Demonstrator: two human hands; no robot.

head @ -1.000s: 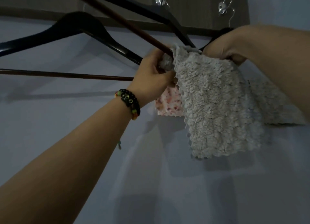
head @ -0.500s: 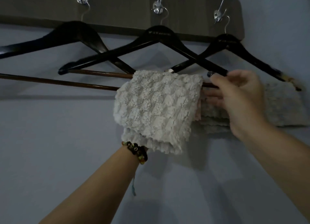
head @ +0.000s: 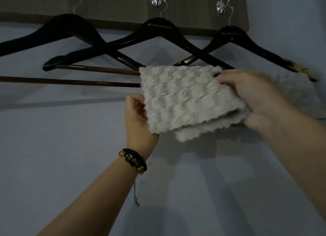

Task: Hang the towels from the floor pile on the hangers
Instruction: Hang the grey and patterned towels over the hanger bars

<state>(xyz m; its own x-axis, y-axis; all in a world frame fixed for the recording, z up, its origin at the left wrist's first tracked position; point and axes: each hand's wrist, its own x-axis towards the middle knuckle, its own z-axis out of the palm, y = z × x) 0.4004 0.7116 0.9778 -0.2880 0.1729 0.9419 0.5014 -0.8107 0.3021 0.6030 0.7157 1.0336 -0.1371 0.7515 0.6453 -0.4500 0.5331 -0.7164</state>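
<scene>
A fluffy grey towel hangs folded over the wooden bar of the middle black hanger. My left hand grips the towel's lower left edge, its fingers hidden behind the cloth. On the right edge, my right hand pinches the towel near the bar; it is blurred. Another grey towel hangs on the right hanger, partly hidden behind my right hand.
Three black hangers hang from metal hooks on a dark wooden board fixed to a pale wall. The left hanger has a bare bar. The floor pile is out of view.
The towel has slid right along the bar and now lies flatter. My left hand rose from under it to its left edge. My right hand moved onto its right edge.
</scene>
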